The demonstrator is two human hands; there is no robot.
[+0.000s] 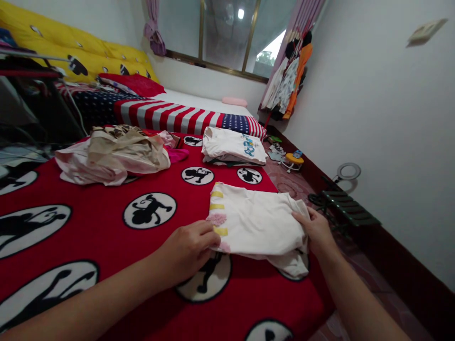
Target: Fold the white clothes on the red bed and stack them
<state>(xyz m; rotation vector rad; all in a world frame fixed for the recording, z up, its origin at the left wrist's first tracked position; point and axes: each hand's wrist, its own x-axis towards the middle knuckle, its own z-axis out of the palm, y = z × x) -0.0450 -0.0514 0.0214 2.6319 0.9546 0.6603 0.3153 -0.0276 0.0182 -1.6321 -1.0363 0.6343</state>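
A white shirt (261, 220) with yellow stripes and pink patches along its left side lies folded on the red blanket (106, 246). My left hand (195, 241) is closed on the shirt's near left edge, its fingertips pinching the cloth. At the right edge, my right hand (316, 232) grips the fabric, thumb on top and the other fingers partly hidden behind it. One loose corner of the shirt hangs toward me below the right hand. Beyond the shirt sits a stack of folded clothes (232, 147), with a white printed shirt on top.
A heap of unfolded clothes (117, 154) lies at the left. Behind stands a bed with a striped, starred cover (170, 116). Right of the red blanket are a yellow stool (294, 159), a dark slatted stool (350, 208) and the wall (391, 132). Clothes hang (289, 80) by the window.
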